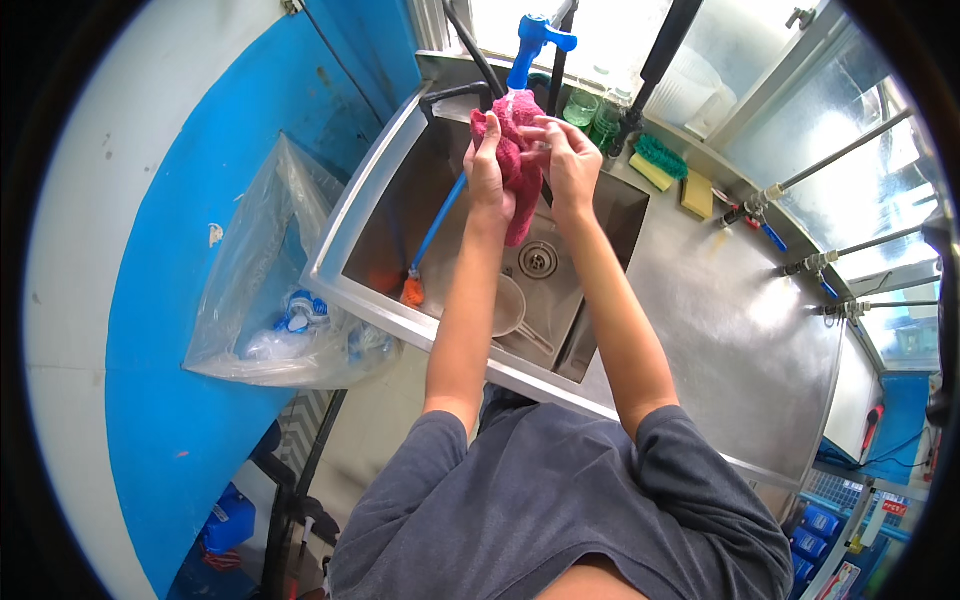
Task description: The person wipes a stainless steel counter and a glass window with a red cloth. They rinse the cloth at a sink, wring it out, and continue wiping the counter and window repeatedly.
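Note:
My left hand (489, 172) grips a wet-looking red cloth (520, 176), its thumb pressed on the front. The cloth bunches up right under the blue-handled tap (531, 52), and its lower end hangs over the stainless steel sink (472, 259). A whitish patch, seemingly water, shows where the tap meets the cloth. At the cloth's right side is my right hand (573, 161), its fingers blurred, spread and overlapping the cloth; whether they pinch it is unclear. Below, a strainer with a handle (510, 306) rests on the sink floor near the drain (538, 259).
An orange-headed brush with a blue handle (439, 223) leans inside the sink. Sponges (697, 195), a green scrubber (660, 155) and green bottles (609, 120) line the back ledge. A clear plastic bag with waste (277, 330) hangs left. Steel counter (720, 330) extends right.

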A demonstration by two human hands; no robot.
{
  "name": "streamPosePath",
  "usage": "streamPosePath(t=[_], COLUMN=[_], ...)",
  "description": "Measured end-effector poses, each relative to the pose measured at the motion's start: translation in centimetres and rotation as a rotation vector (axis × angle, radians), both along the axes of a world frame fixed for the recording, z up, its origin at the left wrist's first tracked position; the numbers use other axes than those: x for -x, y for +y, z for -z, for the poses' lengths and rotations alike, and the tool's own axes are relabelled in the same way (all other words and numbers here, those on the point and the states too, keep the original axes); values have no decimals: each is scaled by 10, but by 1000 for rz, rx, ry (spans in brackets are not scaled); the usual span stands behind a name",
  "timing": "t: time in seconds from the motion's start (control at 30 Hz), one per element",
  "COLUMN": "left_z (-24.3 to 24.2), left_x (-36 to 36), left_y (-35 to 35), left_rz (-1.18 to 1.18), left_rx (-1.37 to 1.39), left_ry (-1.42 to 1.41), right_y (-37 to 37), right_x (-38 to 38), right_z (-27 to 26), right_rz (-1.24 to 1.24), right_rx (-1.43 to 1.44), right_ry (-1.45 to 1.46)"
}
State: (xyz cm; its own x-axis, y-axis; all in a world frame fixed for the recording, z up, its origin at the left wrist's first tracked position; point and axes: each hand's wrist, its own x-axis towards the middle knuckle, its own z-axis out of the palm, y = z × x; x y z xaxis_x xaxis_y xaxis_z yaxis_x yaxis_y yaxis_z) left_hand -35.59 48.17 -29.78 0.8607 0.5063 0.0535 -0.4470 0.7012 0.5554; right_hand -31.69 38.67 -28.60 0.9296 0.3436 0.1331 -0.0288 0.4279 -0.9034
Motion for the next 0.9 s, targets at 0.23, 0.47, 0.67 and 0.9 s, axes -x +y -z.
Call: streamPosePath(t=[0.23,0.47,0.67,0.9], left_z=[10,9,16,17], left_x=[-18,-37,-15,-12], left_y=[-9,17,21,32], left_rz=[-101,-588,-293,-361], left_rx=[102,-613,-889,-1046], left_ry=[123,-9,108,117], right_y=[27,24,49,75], right_x=[1,10,-33,-41], right_z=[43,33,23,29], right_rz=[-204,-370,-214,-11], right_rx=[-385,-560,-381,-196], right_ry=[522,687,668,446])
